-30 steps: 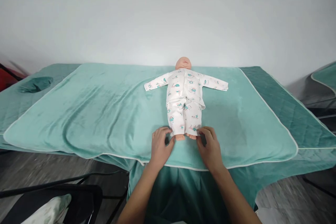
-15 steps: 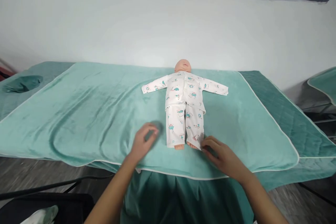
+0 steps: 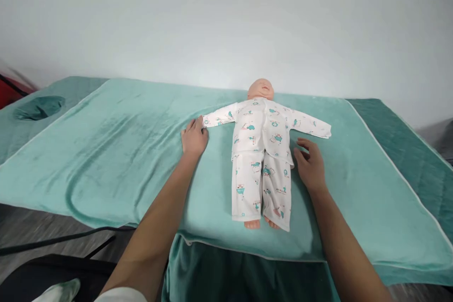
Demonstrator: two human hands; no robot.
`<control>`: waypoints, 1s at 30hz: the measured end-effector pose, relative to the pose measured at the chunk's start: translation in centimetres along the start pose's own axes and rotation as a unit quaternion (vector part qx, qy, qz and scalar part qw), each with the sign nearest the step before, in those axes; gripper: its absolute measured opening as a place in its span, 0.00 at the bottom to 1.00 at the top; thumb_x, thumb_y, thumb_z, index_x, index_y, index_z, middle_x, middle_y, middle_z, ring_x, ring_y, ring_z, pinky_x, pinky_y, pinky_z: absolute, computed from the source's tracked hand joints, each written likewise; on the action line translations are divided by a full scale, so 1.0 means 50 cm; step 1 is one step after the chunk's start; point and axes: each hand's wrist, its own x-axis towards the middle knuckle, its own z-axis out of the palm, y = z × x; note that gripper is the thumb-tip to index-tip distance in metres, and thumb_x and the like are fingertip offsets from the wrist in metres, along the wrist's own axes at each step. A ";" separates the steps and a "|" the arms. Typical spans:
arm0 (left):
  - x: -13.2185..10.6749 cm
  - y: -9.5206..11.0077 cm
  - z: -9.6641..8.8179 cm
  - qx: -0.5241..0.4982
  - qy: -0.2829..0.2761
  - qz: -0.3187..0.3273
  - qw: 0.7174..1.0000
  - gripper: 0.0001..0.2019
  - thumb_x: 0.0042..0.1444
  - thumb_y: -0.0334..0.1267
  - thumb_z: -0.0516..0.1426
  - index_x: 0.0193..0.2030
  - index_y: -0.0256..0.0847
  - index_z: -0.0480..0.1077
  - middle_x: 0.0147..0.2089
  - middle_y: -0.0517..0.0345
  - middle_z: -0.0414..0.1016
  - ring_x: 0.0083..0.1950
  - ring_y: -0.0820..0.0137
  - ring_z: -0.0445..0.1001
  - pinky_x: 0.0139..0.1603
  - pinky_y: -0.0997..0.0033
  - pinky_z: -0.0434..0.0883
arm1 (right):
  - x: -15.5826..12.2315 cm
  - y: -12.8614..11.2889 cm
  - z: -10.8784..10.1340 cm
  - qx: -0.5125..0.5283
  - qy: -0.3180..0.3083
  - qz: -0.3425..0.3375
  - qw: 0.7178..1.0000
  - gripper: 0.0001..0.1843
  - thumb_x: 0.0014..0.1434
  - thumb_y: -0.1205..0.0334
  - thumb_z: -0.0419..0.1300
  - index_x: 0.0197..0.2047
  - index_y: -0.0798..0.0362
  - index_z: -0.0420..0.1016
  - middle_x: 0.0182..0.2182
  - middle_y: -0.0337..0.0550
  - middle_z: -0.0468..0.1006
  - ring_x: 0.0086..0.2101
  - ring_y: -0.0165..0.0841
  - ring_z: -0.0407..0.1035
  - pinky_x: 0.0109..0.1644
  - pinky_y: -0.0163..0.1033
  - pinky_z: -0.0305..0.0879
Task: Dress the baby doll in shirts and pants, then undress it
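Note:
A baby doll (image 3: pixel 261 89) lies on its back, dressed in a white printed pajama top (image 3: pixel 253 127) and matching pajama pants (image 3: pixel 246 188). Its arms are spread, and its toes show below the pant cuffs. My left hand (image 3: pixel 194 138) rests on the green sheet (image 3: pixel 123 160), fingers stretched out, with index finger and thumb at the cuff of the sleeve on the left. Over on the right, my right hand (image 3: pixel 310 163) hovers beside the top's hem, below the other sleeve. Its fingers are loosely curved and apart, with nothing in them.
The padded bed (image 3: pixel 399 141) stands against a white wall (image 3: pixel 177 28). A face hole (image 3: pixel 39 107) is at its left end. A black chair seat (image 3: pixel 53 276) with a cloth on it is at the lower left, near a dark metal bar (image 3: pixel 71 238).
Both hands have moved up from beside the doll's legs: the left to the sleeve cuff, the right to beside the top. The camera view has shifted; the doll's pose looks the same.

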 end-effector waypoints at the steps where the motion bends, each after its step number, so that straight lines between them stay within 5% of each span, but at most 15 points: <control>1: 0.008 -0.002 0.003 0.001 -0.001 -0.002 1.000 0.28 0.65 0.36 0.47 0.72 0.42 0.61 0.68 0.44 0.69 0.72 0.53 0.61 0.66 0.46 0.62 | 0.002 0.004 -0.002 0.013 0.016 0.025 0.999 0.14 0.62 0.55 0.59 0.49 0.50 0.73 0.56 0.52 0.75 0.55 0.41 0.71 0.53 0.49 0.72; 9: 0.021 -0.005 0.002 -0.049 0.059 -0.061 0.995 0.25 0.66 0.32 0.44 0.67 0.44 0.67 0.65 0.45 0.72 0.68 0.53 0.68 0.63 0.45 0.65 | -0.002 0.011 -0.013 0.060 0.041 0.065 0.995 0.12 0.60 0.56 0.58 0.45 0.51 0.73 0.49 0.49 0.79 0.49 0.39 0.74 0.54 0.48 0.70; 15: -0.001 0.007 -0.008 -0.054 0.093 -0.038 0.994 0.26 0.62 0.29 0.46 0.64 0.42 0.70 0.69 0.49 0.68 0.70 0.55 0.63 0.66 0.47 0.63 | -0.019 -0.018 -0.015 0.020 0.024 -0.081 0.996 0.08 0.65 0.57 0.56 0.39 0.50 0.74 0.42 0.47 0.77 0.44 0.38 0.72 0.44 0.43 0.68; 19: -0.046 0.025 -0.032 -0.089 0.111 0.004 0.990 0.24 0.63 0.30 0.46 0.63 0.39 0.70 0.66 0.48 0.70 0.67 0.59 0.66 0.68 0.55 0.64 | -0.023 -0.029 -0.020 -0.004 -0.076 -0.105 0.991 0.17 0.68 0.54 0.52 0.29 0.50 0.70 0.28 0.41 0.74 0.31 0.34 0.68 0.38 0.42 0.65; 22: -0.104 0.052 -0.047 -0.138 0.091 0.074 0.983 0.22 0.65 0.33 0.45 0.62 0.40 0.70 0.64 0.48 0.72 0.67 0.62 0.67 0.68 0.57 0.64 | -0.022 -0.031 -0.019 -0.027 -0.135 -0.091 0.986 0.24 0.69 0.50 0.51 0.22 0.50 0.65 0.22 0.38 0.69 0.25 0.32 0.63 0.33 0.40 0.59; 26: -0.194 0.095 -0.051 -0.177 -0.006 0.192 0.965 0.22 0.67 0.35 0.44 0.62 0.44 0.69 0.63 0.52 0.74 0.64 0.62 0.71 0.64 0.57 0.68 | -0.019 -0.028 -0.018 -0.037 -0.085 -0.033 0.995 0.27 0.67 0.48 0.52 0.19 0.51 0.64 0.18 0.37 0.68 0.23 0.31 0.61 0.31 0.39 0.57; 30: -0.254 0.112 -0.054 -0.200 -0.050 0.166 0.964 0.17 0.67 0.36 0.46 0.54 0.45 0.74 0.49 0.53 0.81 0.51 0.62 0.78 0.54 0.59 0.73 | -0.017 -0.028 -0.020 -0.032 -0.056 0.024 0.998 0.26 0.66 0.47 0.53 0.19 0.52 0.67 0.18 0.37 0.69 0.23 0.31 0.62 0.31 0.38 0.56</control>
